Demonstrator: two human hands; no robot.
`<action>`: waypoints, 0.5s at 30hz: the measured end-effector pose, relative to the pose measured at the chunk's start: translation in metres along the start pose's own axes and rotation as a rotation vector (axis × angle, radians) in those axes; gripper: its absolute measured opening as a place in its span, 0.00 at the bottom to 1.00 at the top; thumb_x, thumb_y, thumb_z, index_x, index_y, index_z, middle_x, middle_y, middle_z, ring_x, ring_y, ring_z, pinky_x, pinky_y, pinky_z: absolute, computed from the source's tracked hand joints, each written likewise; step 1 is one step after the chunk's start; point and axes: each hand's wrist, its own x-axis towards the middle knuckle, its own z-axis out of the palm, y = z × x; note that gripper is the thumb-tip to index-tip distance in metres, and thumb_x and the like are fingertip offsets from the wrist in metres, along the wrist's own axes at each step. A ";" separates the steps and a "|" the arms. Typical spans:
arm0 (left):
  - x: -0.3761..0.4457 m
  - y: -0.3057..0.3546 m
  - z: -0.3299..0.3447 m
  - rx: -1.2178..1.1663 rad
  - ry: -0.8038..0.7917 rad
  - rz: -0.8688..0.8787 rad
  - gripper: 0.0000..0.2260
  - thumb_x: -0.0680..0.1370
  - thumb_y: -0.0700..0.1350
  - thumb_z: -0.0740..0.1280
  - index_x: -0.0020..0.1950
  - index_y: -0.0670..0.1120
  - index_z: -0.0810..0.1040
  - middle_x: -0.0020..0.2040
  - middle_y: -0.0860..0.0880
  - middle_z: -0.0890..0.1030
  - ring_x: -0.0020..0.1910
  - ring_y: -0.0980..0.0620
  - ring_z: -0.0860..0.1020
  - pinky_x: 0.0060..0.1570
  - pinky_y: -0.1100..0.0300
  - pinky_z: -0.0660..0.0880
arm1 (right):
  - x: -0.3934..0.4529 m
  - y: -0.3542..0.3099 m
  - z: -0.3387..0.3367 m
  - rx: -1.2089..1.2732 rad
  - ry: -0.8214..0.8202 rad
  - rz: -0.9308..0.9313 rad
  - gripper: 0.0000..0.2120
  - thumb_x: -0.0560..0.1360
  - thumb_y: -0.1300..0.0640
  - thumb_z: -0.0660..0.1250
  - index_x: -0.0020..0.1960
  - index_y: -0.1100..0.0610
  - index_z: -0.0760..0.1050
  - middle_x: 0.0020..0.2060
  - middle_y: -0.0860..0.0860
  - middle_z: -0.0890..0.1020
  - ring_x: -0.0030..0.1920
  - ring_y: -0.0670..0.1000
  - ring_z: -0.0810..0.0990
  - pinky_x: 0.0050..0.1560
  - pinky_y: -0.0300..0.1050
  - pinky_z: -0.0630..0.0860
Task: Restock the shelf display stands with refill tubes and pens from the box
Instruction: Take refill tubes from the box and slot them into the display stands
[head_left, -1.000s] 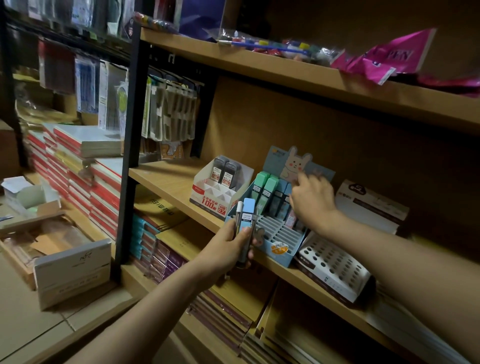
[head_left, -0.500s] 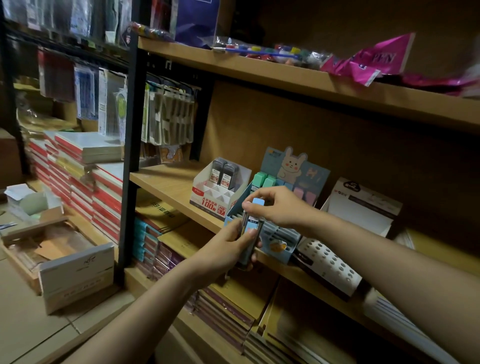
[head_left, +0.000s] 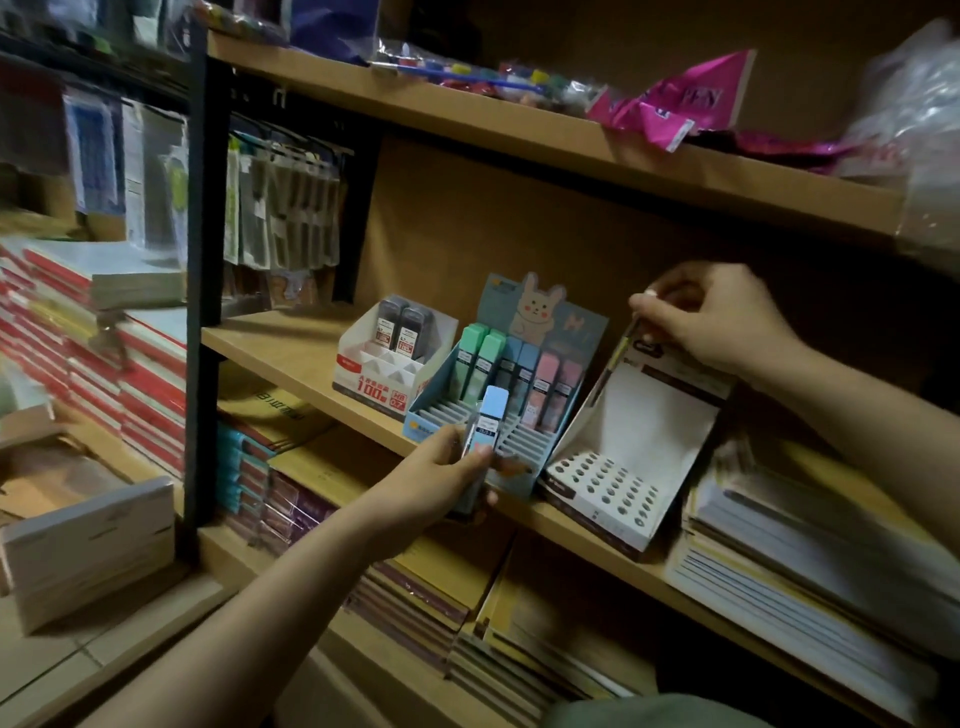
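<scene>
Holding a blue refill tube (head_left: 487, 423) upright, the left hand (head_left: 441, 480) has its fingers and thumb curled tight around it, just in front of the blue bunny stand (head_left: 519, 364). That stand has green, blue and pink tubes in its back row. The right hand (head_left: 719, 317) is up high and pinches the top of a thin pen (head_left: 615, 358) that tilts down over the white stand with holes (head_left: 613, 483). Both stands sit on the wooden shelf (head_left: 291, 348).
</scene>
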 end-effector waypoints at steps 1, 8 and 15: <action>0.001 -0.001 0.006 0.051 -0.006 0.027 0.10 0.82 0.47 0.59 0.62 0.47 0.70 0.49 0.47 0.80 0.40 0.54 0.81 0.41 0.59 0.78 | -0.005 0.009 -0.001 -0.083 -0.002 0.019 0.06 0.73 0.48 0.73 0.44 0.48 0.77 0.35 0.45 0.83 0.34 0.39 0.83 0.30 0.31 0.73; 0.008 -0.018 0.033 0.220 0.015 0.111 0.06 0.83 0.47 0.58 0.59 0.49 0.69 0.50 0.44 0.77 0.45 0.48 0.78 0.47 0.52 0.76 | -0.032 0.047 0.039 -0.064 0.019 0.062 0.04 0.75 0.55 0.70 0.48 0.50 0.75 0.41 0.47 0.81 0.42 0.45 0.82 0.43 0.40 0.81; 0.008 -0.026 0.025 0.453 -0.055 0.236 0.07 0.82 0.48 0.59 0.60 0.55 0.69 0.45 0.55 0.78 0.43 0.55 0.78 0.44 0.56 0.75 | -0.025 0.048 0.057 0.007 0.057 -0.002 0.05 0.76 0.55 0.70 0.45 0.48 0.74 0.36 0.45 0.82 0.37 0.41 0.82 0.40 0.39 0.81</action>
